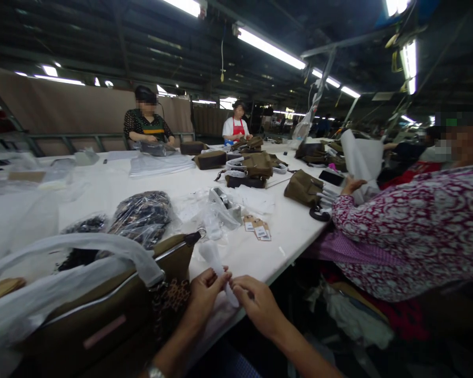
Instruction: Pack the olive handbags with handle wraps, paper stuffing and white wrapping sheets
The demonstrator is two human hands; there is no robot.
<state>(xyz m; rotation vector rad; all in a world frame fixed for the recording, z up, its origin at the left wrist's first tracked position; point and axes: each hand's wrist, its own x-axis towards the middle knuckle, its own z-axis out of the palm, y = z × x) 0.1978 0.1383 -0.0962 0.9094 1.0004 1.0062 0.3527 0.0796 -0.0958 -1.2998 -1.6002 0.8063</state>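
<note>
Between my two hands is a strip of thin white wrapping material point(210, 254), bunched in the middle. My left hand point(208, 289) pinches it with thumb and forefinger. On its other side my right hand point(256, 299) has its fingers curled at the lower end of the strip. To the left of my hands stands an olive handbag point(114, 299) with a zip along the top, its handle point(102, 242) wrapped in white material. A leopard-patterned charm point(173, 294) hangs at the bag's side, close to my left wrist.
Beyond my hands lie paper tags point(258, 228), a tape dispenser point(225, 203) and a plastic-wrapped dark bundle point(144, 215). More olive bags point(256, 165) stand farther back. A co-worker in a patterned sleeve point(410, 226) sits at right; two others work across the table.
</note>
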